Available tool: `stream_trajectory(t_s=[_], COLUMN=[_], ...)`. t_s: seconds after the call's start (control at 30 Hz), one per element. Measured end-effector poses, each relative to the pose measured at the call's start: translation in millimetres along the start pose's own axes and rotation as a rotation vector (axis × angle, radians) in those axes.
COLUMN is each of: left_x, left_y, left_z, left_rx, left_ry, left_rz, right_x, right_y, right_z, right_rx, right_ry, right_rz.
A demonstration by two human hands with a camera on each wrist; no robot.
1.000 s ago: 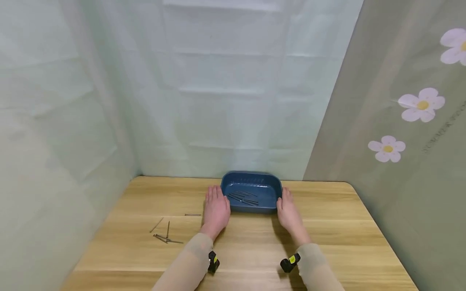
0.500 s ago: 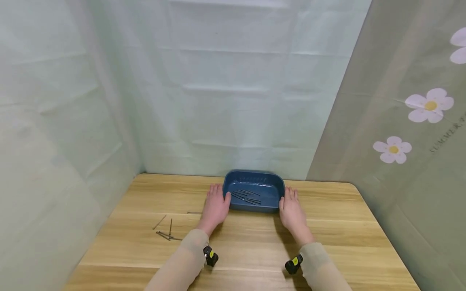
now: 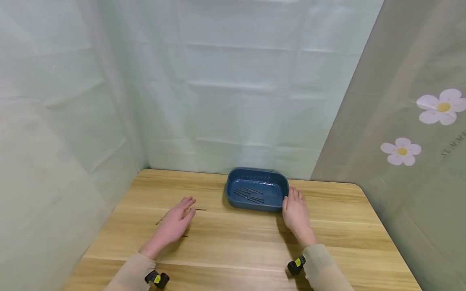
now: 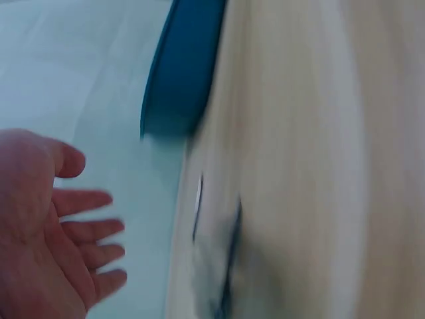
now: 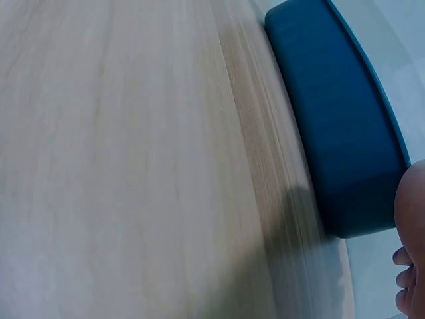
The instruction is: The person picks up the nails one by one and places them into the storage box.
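A blue rectangular dish (image 3: 255,207) stands near the table's back edge, with several thin dark nails (image 3: 249,195) lying inside. My right hand (image 3: 296,212) lies along the dish's right end, fingers straight and thumb by the front corner; in the right wrist view the thumb (image 5: 413,206) meets the dish wall. My left hand (image 3: 174,222) is off to the left of the dish, over loose nails, fingers extended and holding nothing. One nail (image 3: 201,209) shows beyond its fingertips and another (image 3: 160,220) on its far side. The hand hides most of the nail pile.
The wooden table (image 3: 233,250) carries all of this. A pale cloth backdrop (image 3: 233,101) rises right behind the dish, and a flowered cloth (image 3: 364,141) hangs along the right. Each wrist wears a small black camera, the left one (image 3: 157,279) low over the table.
My left hand has let go of the dish's left end and moved left and toward me, over the loose nails. The right hand stays at the dish. The head view has shifted slightly.
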State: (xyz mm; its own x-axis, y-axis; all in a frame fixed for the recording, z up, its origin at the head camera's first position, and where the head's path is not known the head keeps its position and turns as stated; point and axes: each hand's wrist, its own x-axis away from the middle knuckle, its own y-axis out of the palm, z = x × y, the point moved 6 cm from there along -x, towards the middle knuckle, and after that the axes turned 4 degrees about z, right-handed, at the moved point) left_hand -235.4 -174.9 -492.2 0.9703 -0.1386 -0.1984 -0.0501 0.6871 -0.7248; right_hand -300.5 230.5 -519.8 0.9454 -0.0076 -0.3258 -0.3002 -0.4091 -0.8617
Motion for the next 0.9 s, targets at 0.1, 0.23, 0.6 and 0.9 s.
stream_trajectory(t_s=[0.1, 0.23, 0.6, 0.9], left_x=[16.1, 30.5, 34.9, 25.5], left_y=[-20.3, -39.5, -65.9, -56.7], left_z=[-12.9, -26.6, -69.7, -89.9], left_rx=[-0.019, -0.088, -0.291, -0.393], left_ry=[0.048, 0.12, -0.021, -0.13], left_rz=[0.045, 0.07, 0.14, 0.076], right_x=[-1.1, -2.0, -0.6, -0.5], right_y=[-0.6, 1.9, 2.3, 2.5], right_z=[-0.6, -0.6, 0.1, 0.8], right_rx=[-0.018, -0.032, -0.033, -0.024], right_ry=[0.007, 0.022, 0.03, 0.036], right_rz=[0.006, -0.011, -0.036, -0.057])
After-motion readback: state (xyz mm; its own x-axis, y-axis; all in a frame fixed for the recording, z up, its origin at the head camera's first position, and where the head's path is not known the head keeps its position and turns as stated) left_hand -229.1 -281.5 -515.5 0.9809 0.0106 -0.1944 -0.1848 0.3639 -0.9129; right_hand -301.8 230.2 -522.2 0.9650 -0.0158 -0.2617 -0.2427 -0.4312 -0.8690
